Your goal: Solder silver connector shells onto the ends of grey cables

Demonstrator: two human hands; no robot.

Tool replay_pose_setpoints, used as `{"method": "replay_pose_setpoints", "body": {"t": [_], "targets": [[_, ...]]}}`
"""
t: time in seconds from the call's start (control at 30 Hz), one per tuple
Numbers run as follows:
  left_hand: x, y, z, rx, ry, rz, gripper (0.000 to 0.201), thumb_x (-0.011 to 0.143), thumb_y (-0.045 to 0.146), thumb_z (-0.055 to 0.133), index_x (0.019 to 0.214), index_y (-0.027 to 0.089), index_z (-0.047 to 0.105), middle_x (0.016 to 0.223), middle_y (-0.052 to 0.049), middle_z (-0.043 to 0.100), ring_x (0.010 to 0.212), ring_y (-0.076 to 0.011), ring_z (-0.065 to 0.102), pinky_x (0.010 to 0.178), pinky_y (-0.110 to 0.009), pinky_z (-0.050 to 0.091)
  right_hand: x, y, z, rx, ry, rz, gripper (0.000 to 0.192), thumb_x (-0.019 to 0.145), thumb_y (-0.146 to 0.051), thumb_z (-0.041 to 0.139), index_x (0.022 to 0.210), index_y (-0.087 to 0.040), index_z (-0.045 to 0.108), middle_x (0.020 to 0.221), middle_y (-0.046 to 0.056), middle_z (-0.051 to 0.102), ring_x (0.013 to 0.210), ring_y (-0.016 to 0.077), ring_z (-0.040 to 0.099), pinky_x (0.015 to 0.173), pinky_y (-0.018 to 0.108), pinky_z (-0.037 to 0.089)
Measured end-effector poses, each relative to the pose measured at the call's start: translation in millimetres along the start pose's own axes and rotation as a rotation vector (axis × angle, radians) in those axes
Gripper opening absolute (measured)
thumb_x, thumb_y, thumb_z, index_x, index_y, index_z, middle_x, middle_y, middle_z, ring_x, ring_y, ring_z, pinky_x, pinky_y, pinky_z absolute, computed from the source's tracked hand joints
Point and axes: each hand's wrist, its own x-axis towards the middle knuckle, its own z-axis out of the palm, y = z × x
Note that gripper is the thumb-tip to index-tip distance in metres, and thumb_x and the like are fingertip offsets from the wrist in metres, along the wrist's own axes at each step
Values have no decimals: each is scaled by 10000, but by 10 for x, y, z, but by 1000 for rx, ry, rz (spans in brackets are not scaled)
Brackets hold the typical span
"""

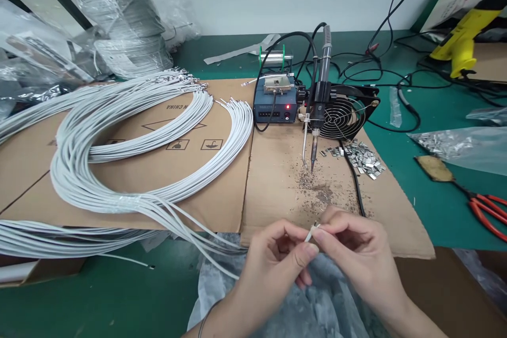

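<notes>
Hands meet at the near edge of the cardboard (277,190): left hand (273,256) and right hand (356,248) both pinch the end of one white wire (311,233). Wire bundle (119,169) lies to the left; soldering iron (319,111) stands beyond, clips (362,158) beside it.

Bright, even overhead light; soft shadows beneath both hands; wide-angle bending at the edges; glare on plastic far left.
</notes>
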Motion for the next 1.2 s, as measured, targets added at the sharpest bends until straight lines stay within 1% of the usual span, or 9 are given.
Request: {"method": "replay_pose_setpoints", "body": {"t": [0.13,0.33,0.43,0.53,0.7,0.8,0.97,1.1,1.2], "targets": [[20,-25,-26,-14,-6,-5,325,678,418,691,694,128,545,421,42,525,345,-53,468,359,-143,406,-25,25,24,-15,30,-18,162,760,-176,615,601,-186,585,539,-13,488,493,138,466,429,245,370],[21,-13,-53,-8,2,-29,314,677,410,694,677,126,560,398,50,496,320,-39,417,313,-120,324,-56,30,-108,-43,-15,154,21,735,-223,655,735,-203,648,583,-13,502,536,135,444,458,243,350],[32,-9,-52,7,17,-28,332,682,433,679,648,126,555,406,49,490,318,-40,418,306,-121,316,-64,17,-172,-76,8,196,32,734,-234,660,727,-204,654,572,-11,491,542,139,430,455,245,328],[42,-16,-51,-3,14,-29,332,700,439,660,667,125,558,445,44,511,319,-39,432,305,-123,326,-57,9,-179,-92,-17,215,77,747,-269,654,715,-199,653,573,-7,492,544,142,428,460,252,329],[46,-30,-49,-54,5,-35,272,708,366,678,761,134,545,579,40,565,344,-36,496,310,-111,342,1,-2,-145,-99,-92,213,83,768,-280,639,750,-199,651,550,-27,466,509,123,405,454,241,330],[44,-43,-49,-51,-15,-38,267,710,355,679,760,133,540,581,38,566,344,-37,504,312,-111,343,44,-25,-144,-116,-120,210,76,751,-272,649,742,-197,644,545,-32,463,499,120,406,446,237,336],[31,-51,-33,-38,-2,-45,300,675,372,705,715,134,526,511,49,529,342,-51,497,316,-122,344,58,-81,-156,-198,-138,196,129,746,-244,632,633,-186,613,528,-26,461,480,124,422,431,243,327],[33,-47,-3,-66,25,-41,325,655,382,720,685,134,511,519,42,541,340,-52,497,315,-127,352,15,-62,-107,-72,-83,158,173,754,-242,645,597,-185,600,554,-1,531,505,143,489,450,253,374],[40,-58,19,-116,36,-16,323,659,374,720,676,137,502,511,48,537,337,-50,495,316,-126,363,-25,7,-41,12,-13,83,167,775,-207,630,612,-193,595,564,-7,524,505,140,489,446,252,376]]}}
